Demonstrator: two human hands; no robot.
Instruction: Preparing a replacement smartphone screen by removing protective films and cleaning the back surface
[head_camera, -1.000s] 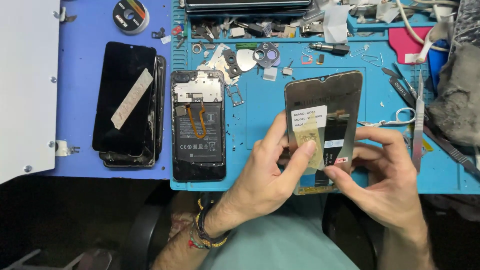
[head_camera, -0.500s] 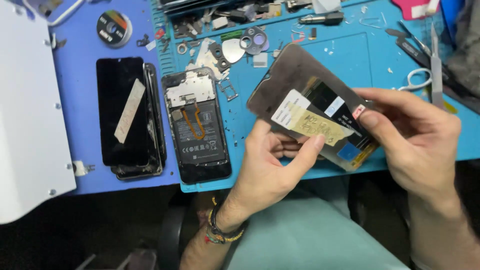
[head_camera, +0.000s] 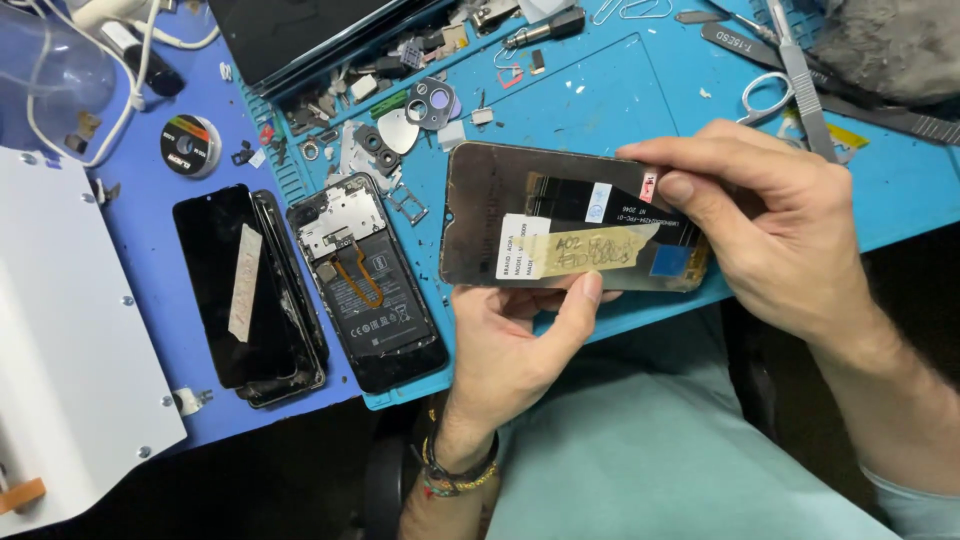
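A phone screen panel is held back side up over the front edge of the blue mat, lying sideways. White stickers and a strip of yellowish tape sit on its back. My left hand supports it from below, thumb on the lower edge by the tape. My right hand grips its right end, fingers along the top edge, thumb pressed near the flex cable. An opened phone with its battery and orange flex showing lies on the mat to the left.
A cracked black screen with a tape strip lies on the darker blue mat at left. A white box fills the far left. Small parts, a camera ring, scissors, tweezers and a tape roll are scattered behind.
The screen panel has turned from upright to lying sideways and moved left in view. My right hand shifted to its right end; my left thumb now rests on the lower edge.
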